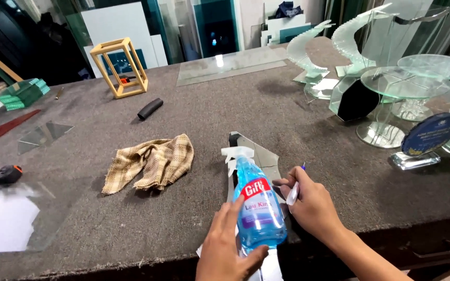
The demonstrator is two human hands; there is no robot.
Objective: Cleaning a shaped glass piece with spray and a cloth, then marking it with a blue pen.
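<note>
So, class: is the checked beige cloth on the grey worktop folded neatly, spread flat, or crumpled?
Crumpled. The checked beige cloth lies bunched in uneven ridges and folds on the grey worktop, its edges ragged and not squared.

Blue spray bottle (258, 208) with white trigger stands upright at the table's near edge

Spray bottle (259, 208): glossy clear blue plastic, white plastic trigger
Cloth (149, 164): woven checked fabric, soft, matt
Table (225, 109): rough grey felt-like covering, matt
Frame (119, 66): pale wood, smooth
Pen (294, 191): shiny plastic
Panel (266, 158): smooth, reflective, glass-like
Trophies (355, 39): clear glossy glass
</note>
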